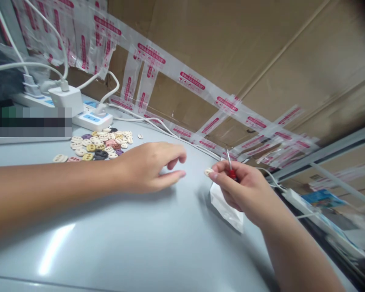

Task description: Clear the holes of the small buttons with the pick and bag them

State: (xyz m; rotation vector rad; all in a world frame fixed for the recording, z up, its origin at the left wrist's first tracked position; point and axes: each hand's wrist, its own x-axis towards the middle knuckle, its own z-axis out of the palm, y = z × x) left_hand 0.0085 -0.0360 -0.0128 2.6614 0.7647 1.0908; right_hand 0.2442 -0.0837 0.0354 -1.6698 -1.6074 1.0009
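Observation:
Between the thumb and forefinger of my right hand is a small cream button-like piece with holes. The same hand also keeps a small screwdriver with a red handle and a metal shaft pointing up. A white paper or plastic bag lies under and beside that hand. My left hand hovers over the table, thumb and fingers apart, holding nothing. Behind the left forearm lies a pile of similar button-like pieces in cream, yellow, purple, pink and black.
White power strips with plugs and cables stand at the back left. A white cable runs along the table's back edge. Taped cardboard forms the wall behind. Another power strip lies at the right, beyond the grey table.

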